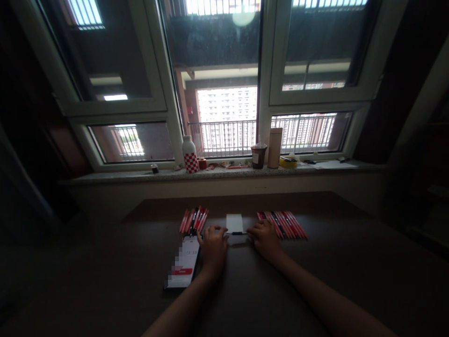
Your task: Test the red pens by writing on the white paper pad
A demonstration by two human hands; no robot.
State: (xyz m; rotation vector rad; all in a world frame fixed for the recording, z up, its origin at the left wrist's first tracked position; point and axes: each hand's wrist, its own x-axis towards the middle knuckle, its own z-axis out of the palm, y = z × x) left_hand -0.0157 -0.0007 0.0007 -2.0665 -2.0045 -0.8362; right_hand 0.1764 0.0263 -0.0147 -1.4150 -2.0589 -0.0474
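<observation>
A pen [237, 233] with a dark grip lies level across the middle, its ends between my two hands. My left hand [213, 243] pinches its left end with thumb and forefinger. At the other end, the fingers of my right hand [264, 238] close on the tip. Just beyond the pen is a small pale paper pad [234, 222]. A row of red and black pens [194, 220] lies past my left hand, and a second row of similar pens [282, 224] is beside my right hand.
A lit phone [184, 262] lies left of my left forearm on the dark table [245, 299]. On the windowsill [224, 173] stand a red-checked white bottle [190, 154], a dark cup [258, 157], a tan cylinder [274, 147] and a yellow tape roll [288, 162].
</observation>
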